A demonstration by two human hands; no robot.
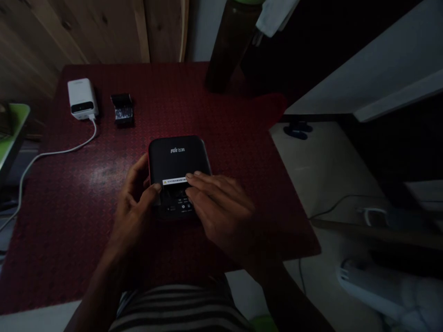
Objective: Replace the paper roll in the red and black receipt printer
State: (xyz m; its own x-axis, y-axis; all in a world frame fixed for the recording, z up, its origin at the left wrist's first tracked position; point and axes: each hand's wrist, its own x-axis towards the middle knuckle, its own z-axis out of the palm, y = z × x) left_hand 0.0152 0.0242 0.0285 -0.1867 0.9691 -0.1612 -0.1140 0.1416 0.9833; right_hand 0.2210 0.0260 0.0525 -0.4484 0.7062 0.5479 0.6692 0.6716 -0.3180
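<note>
A black receipt printer (187,159) lies on the red table, with a white lettered logo at its far end. Across its middle runs a white warning label (173,180), and white-marked buttons sit at the near end. My left hand (136,196) grips its left side, thumb on top by the label and fingers down along the edge. Bent over from the right, my right hand (219,200) has its fingers pressed together on the label's right end. Its thumb lies close below, over a dark recess. The hand covers the printer's right front corner.
A white power bank (81,97) with a white cable (65,151) lies at the table's (224,124) far left. Beside it is a small shiny black item (122,110). A tall dark bottle (228,50) stands at the back. Slippers (296,130) rest on the floor to the right.
</note>
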